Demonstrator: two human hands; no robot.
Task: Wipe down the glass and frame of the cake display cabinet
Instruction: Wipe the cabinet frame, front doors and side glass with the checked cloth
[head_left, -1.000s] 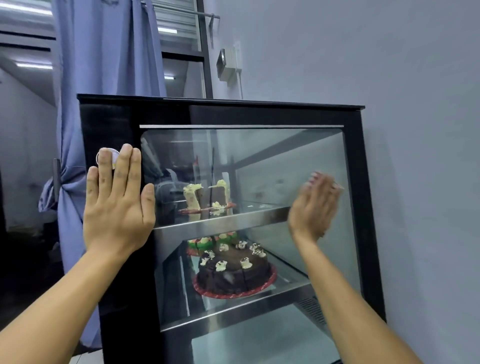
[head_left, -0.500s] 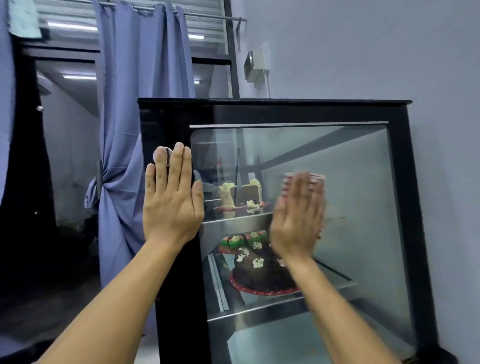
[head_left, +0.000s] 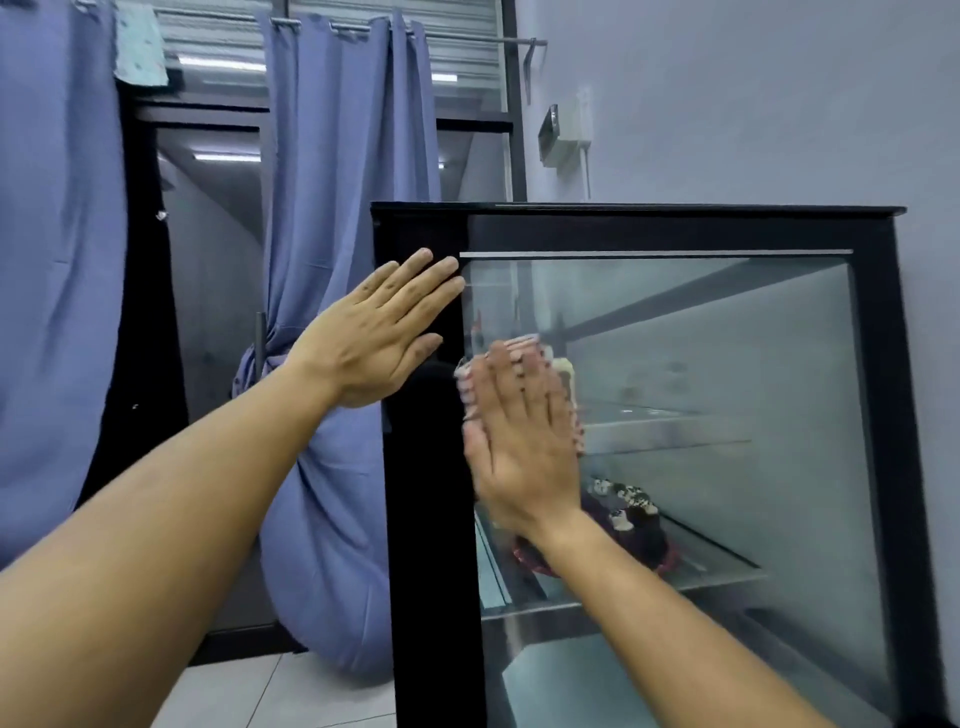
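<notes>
The black-framed cake display cabinet (head_left: 675, 228) stands on the floor against the pale grey wall (head_left: 753, 104), its large glass front pane (head_left: 727, 415) facing the person. The right hand (head_left: 524, 452) lies flat on the glass near the pane's left edge, fingers straight and close together, pressing a pink-and-white striped wiping cloth (head_left: 519, 345) against the pane; only the cloth's edges show past the fingers. The left hand (head_left: 384, 338) is spread flat against the black left upright of the frame (head_left: 426, 519), fingertips reaching the pane's upper left corner, holding nothing and apparently steadying the cabinet. To wipe well from here, I would keep the whole palm behind the cloth so the pressure stays even, and work in overlapping passes from the top strip downward, because the area under the metal trim (head_left: 654, 253) looks as yet untouched. The corners where glass meets frame likely need a folded edge of cloth pushed in with the fingertips. The bracing hand is itself leaving contact on the frame, so that upright should be wiped last. Inside, a dark chocolate cake with white decorations (head_left: 628, 514) sits on a lower glass shelf (head_left: 717, 566); blue curtains (head_left: 337, 208) hang to the left.
</notes>
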